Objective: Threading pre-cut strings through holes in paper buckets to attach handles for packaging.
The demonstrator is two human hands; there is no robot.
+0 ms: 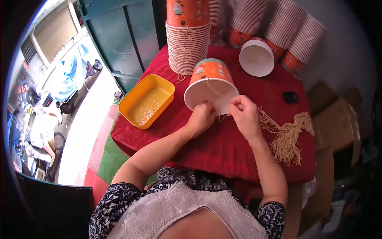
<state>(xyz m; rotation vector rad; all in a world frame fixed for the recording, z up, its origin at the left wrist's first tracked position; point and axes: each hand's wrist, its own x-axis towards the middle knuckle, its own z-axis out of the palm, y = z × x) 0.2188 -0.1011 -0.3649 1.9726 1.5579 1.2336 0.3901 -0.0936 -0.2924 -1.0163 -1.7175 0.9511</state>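
Note:
An orange printed paper bucket (211, 71) lies tilted on the table, its white open mouth toward me. A loop of beige cord (215, 88) hangs at the upper part of the mouth. At the lower rim my left hand (203, 117) is closed, fingers pinched on the bucket's edge. A short end of cord shows just beside those fingers. My right hand (244, 115) is pinched together at the right side of the same rim; what sits between its fingertips is too small to make out. Off to the right lies a bundle of beige cords (292, 137).
A yellow tub (137, 93) with small white bits stands at left. Behind the bucket rises a tall bucket stack (188, 47); more stacks (286, 28) and one loose bucket (256, 57) are at back right. A black object (290, 96) lies on the red tablecloth (223, 153).

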